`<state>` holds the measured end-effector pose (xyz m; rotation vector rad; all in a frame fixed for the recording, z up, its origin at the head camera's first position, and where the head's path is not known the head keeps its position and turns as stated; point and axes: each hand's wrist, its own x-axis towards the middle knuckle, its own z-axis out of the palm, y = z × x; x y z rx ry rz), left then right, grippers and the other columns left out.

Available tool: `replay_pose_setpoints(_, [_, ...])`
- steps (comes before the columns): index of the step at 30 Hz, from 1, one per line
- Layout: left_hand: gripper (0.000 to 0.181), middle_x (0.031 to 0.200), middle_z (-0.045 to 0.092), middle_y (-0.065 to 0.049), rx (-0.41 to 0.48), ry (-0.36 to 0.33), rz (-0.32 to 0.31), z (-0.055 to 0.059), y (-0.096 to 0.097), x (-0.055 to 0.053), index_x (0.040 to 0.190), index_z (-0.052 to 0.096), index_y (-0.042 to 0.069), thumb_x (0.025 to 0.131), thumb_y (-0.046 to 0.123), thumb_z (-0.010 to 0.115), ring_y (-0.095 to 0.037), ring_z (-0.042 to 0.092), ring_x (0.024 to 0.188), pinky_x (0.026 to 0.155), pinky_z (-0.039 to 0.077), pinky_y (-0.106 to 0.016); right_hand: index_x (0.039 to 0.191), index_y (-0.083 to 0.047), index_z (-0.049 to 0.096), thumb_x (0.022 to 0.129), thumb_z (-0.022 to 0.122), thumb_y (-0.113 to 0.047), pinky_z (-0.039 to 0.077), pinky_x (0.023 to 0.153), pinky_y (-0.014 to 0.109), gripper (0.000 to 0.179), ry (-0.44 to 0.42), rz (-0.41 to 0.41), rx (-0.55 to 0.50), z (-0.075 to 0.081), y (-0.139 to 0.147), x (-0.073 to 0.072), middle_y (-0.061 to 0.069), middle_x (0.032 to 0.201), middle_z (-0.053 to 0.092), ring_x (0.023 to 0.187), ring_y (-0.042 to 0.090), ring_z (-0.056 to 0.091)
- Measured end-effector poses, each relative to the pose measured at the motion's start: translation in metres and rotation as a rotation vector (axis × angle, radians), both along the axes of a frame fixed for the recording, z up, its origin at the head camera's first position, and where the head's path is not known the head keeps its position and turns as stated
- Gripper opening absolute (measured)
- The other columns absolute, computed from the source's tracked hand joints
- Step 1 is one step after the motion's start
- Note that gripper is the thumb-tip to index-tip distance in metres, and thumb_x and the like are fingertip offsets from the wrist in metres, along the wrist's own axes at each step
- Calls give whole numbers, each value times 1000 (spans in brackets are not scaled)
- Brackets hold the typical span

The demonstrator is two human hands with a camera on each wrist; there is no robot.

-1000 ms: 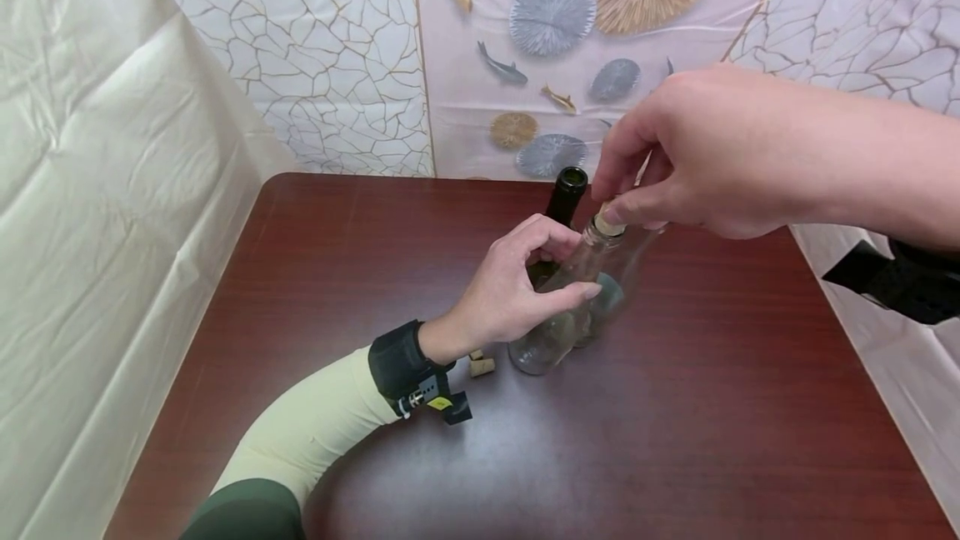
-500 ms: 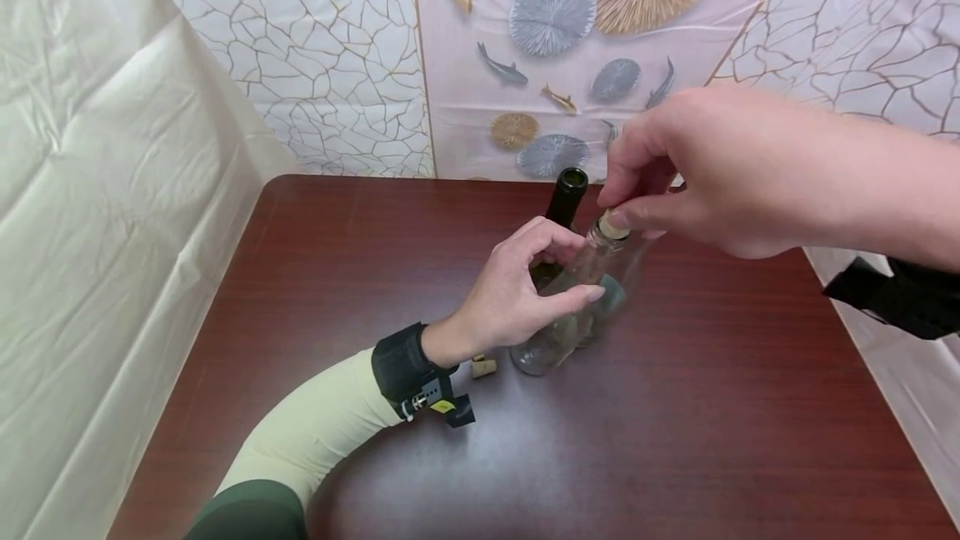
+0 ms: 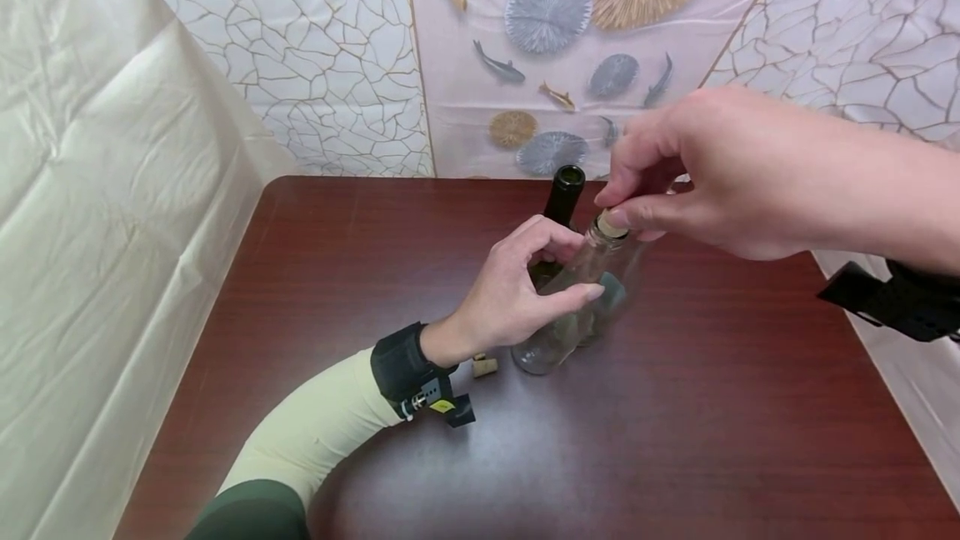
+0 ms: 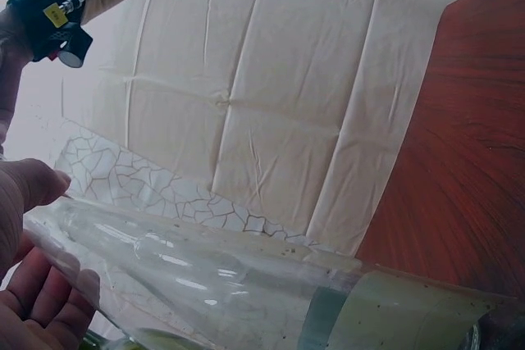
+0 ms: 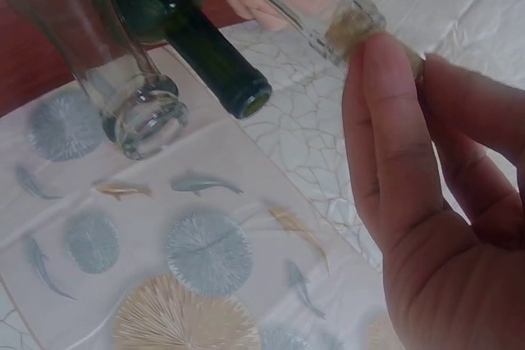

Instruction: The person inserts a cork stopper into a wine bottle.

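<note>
A clear glass bottle [image 3: 546, 348] stands on the table, and my left hand [image 3: 513, 286] holds it around its upper part, thumb on the near side and fingers on the far side. Over its mouth, my right hand [image 3: 712, 177] pinches a cork [image 3: 613, 225] between thumb and fingers. In the right wrist view the cork [image 5: 354, 24] sits partly inside the bottle's neck, and the fingers cover its outer end. Right behind stand a dark green bottle [image 3: 564, 197] with an uncorked mouth and a second clear bottle [image 5: 146, 125] with a teal label, also uncorked.
Loose corks [image 3: 484, 367] lie on the brown table [image 3: 675, 440] beside my left wrist, partly hidden by it. A patterned sheet [image 3: 337, 65] hangs behind the table's back edge, and a pale plain sheet [image 3: 90, 232] hangs on the left.
My right hand has moved slightly down and right with the cork, and the bottle's mouth has shifted a little right. My left hand has hardly moved.
</note>
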<state>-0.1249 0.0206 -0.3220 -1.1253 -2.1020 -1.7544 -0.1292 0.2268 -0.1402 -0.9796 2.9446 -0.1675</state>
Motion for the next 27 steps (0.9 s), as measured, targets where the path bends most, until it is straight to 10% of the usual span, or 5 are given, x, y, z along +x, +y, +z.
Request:
replay_pose_setpoints(13, [37, 107, 64, -7, 5, -18, 13, -2, -2, -1, 113, 66, 5, 83, 10, 87, -15, 61, 96, 85, 58, -38, 90, -49, 72, 86, 87, -22, 47, 65, 17, 31, 198, 93, -80, -3, -6, 14, -32, 89, 62, 70, -4, 58])
replay_pose_setpoints(27, [29, 105, 64, -13, 123, -89, 3, 22, -21, 17, 106, 68, 0, 82, -1, 85, -15, 60, 93, 78, 54, -21, 108, -31, 82, 86, 87, -23, 42, 70, 1, 24, 449, -23, -484, -44, 27, 48, -12, 104, 75, 77, -14, 58])
